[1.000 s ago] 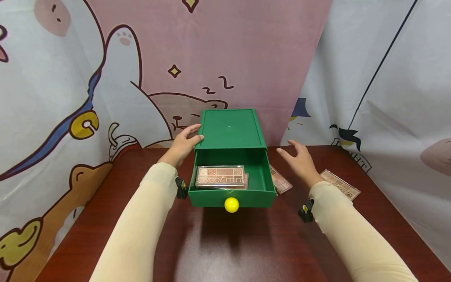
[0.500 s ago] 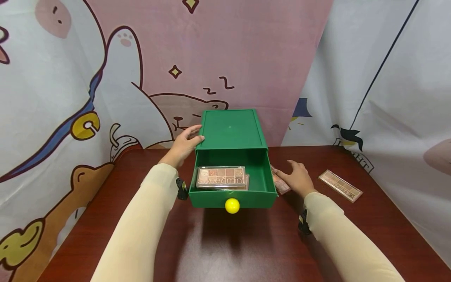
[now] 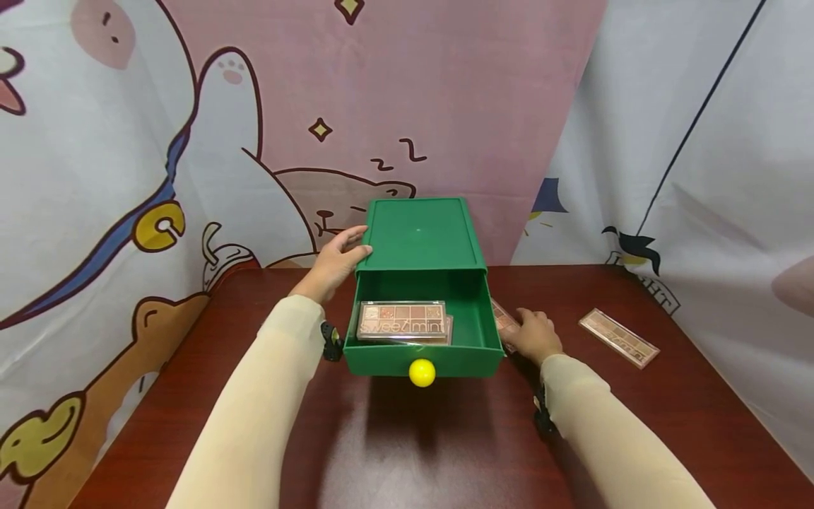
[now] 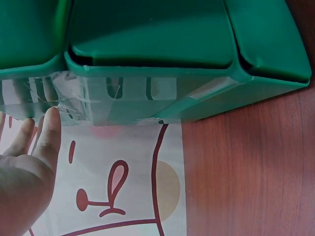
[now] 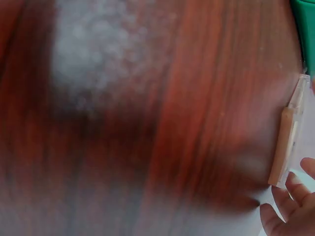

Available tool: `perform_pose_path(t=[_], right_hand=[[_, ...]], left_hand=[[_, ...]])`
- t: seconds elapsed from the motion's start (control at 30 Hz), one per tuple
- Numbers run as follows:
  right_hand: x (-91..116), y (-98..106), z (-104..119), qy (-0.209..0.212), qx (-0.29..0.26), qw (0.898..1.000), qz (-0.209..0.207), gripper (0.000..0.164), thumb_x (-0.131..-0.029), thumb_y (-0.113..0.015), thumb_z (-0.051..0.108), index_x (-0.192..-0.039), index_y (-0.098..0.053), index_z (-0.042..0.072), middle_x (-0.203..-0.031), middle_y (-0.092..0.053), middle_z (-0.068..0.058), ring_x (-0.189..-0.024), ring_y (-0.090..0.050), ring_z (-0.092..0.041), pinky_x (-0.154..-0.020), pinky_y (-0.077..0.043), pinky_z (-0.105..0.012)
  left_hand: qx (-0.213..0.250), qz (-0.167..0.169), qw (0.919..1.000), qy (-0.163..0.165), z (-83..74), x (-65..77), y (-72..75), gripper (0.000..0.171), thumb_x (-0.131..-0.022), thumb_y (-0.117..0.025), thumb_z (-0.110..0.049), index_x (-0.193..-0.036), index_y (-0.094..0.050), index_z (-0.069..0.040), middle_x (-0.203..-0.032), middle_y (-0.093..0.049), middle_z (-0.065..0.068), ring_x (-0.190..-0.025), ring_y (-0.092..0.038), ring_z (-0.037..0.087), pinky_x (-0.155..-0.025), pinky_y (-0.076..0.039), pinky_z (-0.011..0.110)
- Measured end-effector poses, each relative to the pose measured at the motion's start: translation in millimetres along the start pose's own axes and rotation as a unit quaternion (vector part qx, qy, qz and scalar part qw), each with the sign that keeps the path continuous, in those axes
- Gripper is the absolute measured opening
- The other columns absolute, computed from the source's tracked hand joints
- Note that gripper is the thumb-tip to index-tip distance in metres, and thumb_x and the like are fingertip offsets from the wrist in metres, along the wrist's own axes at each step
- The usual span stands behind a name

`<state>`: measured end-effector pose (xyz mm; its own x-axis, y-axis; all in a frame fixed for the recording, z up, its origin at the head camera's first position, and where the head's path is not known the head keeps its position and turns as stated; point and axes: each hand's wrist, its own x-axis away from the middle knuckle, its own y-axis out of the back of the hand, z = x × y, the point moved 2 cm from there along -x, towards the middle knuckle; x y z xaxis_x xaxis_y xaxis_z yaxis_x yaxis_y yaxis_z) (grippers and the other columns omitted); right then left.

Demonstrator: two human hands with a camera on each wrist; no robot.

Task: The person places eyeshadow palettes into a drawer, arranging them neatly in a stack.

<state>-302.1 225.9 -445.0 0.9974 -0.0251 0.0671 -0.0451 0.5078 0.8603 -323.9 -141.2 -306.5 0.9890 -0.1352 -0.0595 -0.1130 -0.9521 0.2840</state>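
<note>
A green plastic drawer box [image 3: 418, 233] stands on the table with its drawer [image 3: 381, 360] pulled out; a yellow ball knob [image 3: 422, 372] is on the drawer front. Two eyeshadow palettes lie stacked inside, the upper palette [image 3: 403, 320] marked "sweet mint". My left hand [image 3: 332, 267] rests its fingertips on the box's left side, fingers mostly straight in the left wrist view. My right hand [image 3: 535, 336] is low beside the drawer, its spread fingers at the end of another eyeshadow palette [image 5: 285, 142], which lies partly hidden behind the drawer's right wall; no firm grip shows.
One more eyeshadow palette [image 3: 620, 338] lies on the dark red wooden table [image 3: 305, 438], right of my right hand. A cartoon-printed cloth [image 3: 483, 106] hangs behind and along both sides of the table.
My right hand has come down and leftward to the palette beside the drawer, its fingers drawing in. The left hand has stayed on the box, and the drawer has stayed out.
</note>
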Motion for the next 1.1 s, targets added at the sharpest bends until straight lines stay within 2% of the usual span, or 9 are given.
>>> perform_pose_path(t=[0.33, 0.6, 0.83, 1.1], right_hand=[[-1.6, -8.5, -2.5, 0.003, 0.041, 0.999, -0.014, 0.076, -0.082, -0.063, 0.045, -0.138, -0.045, -0.004, -0.127, -0.043, -0.033, -0.115, -0.038, -0.049, -0.088, -0.036, -0.063], [-1.1, -9.0, 2.8, 0.001, 0.028, 1.000, 0.001, 0.073, -0.083, -0.062, 0.045, -0.134, -0.049, -0.005, -0.126, -0.043, -0.032, -0.115, -0.038, -0.048, -0.090, -0.035, -0.064], [-2.0, -10.0, 5.2, 0.014, 0.022, 1.000, -0.010, 0.064, -0.082, -0.064, 0.037, -0.125, -0.054, -0.010, -0.118, -0.047, -0.032, -0.108, -0.041, -0.047, -0.090, -0.039, -0.060], [-1.0, -2.2, 4.8, 0.029, 0.020, 0.999, -0.016, 0.063, -0.081, -0.065, 0.033, -0.125, -0.054, -0.011, -0.116, -0.048, -0.034, -0.106, -0.041, -0.047, -0.089, -0.039, -0.058]], left_hand=[[0.000, -0.003, 1.0000, 0.005, -1.0, -0.2, -1.2, 0.052, -0.097, -0.056, -0.023, -0.147, -0.041, -0.023, -0.151, -0.037, 0.003, -0.137, -0.037, 0.024, -0.107, -0.037, 0.048], [0.005, -0.006, 0.9999, 0.008, -1.3, 0.2, -1.1, 0.052, -0.097, -0.056, -0.022, -0.147, -0.041, -0.023, -0.152, -0.037, 0.002, -0.137, -0.037, 0.024, -0.107, -0.036, 0.048], [0.000, -0.002, 1.0000, 0.004, -1.8, 1.5, -1.3, 0.052, -0.098, -0.056, -0.022, -0.147, -0.041, -0.023, -0.152, -0.037, 0.003, -0.137, -0.036, 0.024, -0.107, -0.036, 0.049], [0.007, -0.006, 0.9999, 0.008, -3.3, 1.6, -2.0, 0.052, -0.097, -0.056, -0.021, -0.147, -0.041, -0.023, -0.152, -0.037, 0.003, -0.137, -0.036, 0.024, -0.108, -0.036, 0.048]])
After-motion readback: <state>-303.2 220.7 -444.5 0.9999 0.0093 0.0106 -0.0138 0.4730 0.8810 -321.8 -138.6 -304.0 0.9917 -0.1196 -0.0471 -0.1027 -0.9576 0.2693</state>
